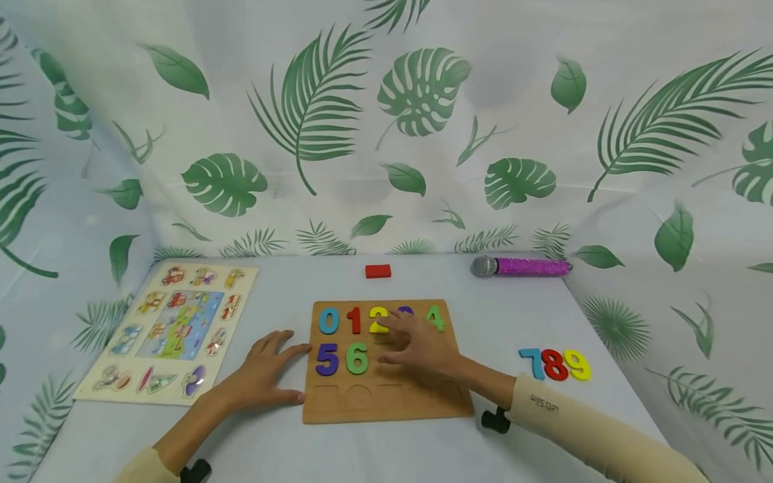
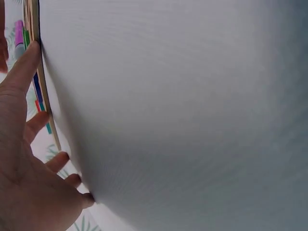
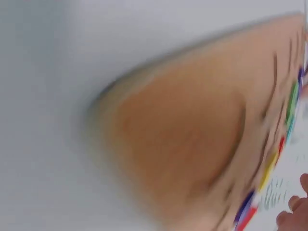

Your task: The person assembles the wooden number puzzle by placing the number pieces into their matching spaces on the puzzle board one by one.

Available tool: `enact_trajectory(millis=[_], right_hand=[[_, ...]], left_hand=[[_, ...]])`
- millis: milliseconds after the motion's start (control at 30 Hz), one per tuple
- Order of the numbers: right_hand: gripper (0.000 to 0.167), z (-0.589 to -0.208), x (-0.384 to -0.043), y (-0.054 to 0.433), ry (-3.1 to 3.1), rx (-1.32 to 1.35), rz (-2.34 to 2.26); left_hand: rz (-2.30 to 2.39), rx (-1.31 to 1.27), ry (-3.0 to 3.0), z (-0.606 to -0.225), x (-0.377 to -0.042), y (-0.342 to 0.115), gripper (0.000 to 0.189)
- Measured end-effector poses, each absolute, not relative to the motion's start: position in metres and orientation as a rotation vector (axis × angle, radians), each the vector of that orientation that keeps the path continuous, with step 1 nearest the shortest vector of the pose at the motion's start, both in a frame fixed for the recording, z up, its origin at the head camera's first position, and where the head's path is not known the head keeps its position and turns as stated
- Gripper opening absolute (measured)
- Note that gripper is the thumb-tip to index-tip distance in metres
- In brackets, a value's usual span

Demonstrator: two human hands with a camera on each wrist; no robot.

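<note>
**Number board (image 1: 386, 410) lies between my two hands**

The wooden board bears a blue 0 (image 1: 323, 320), red 1 (image 1: 355, 320), purple 5 (image 1: 328, 359) and green 6 (image 1: 350, 359) in the part between my left hand (image 1: 260, 376) and my right hand (image 1: 423, 345). A yellow 2 (image 1: 377, 329) and a purple numeral (image 1: 406, 310) show partly behind my right fingers; a green 4 (image 1: 435, 318) sits just beyond that hand. Outlined shapes mark the row nearest me. Loose to the right of my right hand are a blue 7 (image 1: 536, 359), red 8 (image 1: 554, 364) and yellow 9 (image 1: 582, 365).

My left hand is relaxed and spread, thumb and forefinger touching the board's left edge. My right reaches across it palm-down, fingers extended, thumb apart; whether they touch the 2, I cannot tell.
</note>
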State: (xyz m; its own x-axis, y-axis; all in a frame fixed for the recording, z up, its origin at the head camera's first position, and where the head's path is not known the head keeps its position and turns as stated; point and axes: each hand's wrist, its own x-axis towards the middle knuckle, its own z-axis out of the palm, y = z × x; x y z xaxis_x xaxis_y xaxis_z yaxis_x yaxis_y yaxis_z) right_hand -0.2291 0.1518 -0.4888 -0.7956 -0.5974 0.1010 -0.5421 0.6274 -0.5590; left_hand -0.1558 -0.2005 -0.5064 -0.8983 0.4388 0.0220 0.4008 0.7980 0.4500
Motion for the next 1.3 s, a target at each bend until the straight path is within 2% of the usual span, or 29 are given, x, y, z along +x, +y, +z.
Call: enact_trajectory(millis=[200, 433, 567, 733, 1300], right_hand=[[0.074, -0.479, -0.245, 0.238, 2.835, -1.047, -0.851], [0.083, -0.478, -0.242, 0.361, 2.860, -0.828, -0.742], [0.085, -0.480, -0.235, 0.404, 2.863, -0.760, -0.629], [0.082, -0.487, -0.228, 0.425, 2.848, -0.757, -0.565], [0.078, -0.504, -0.209, 0.448, 2.900, -0.607, -0.621]], left_hand=[[0.741, 0.632, 2.919, -0.511, -0.153, -0.205, 0.090], [0.807, 0.583, 2.927, -0.513, -0.153, -0.210, 0.091], [0.848, 0.529, 2.904, -0.513, -0.153, -0.210, 0.092], [0.888, 0.482, 2.885, -0.513, -0.154, -0.208, 0.093], [0.878, 0.533, 2.859, -0.519, -0.158, -0.201, 0.093]])
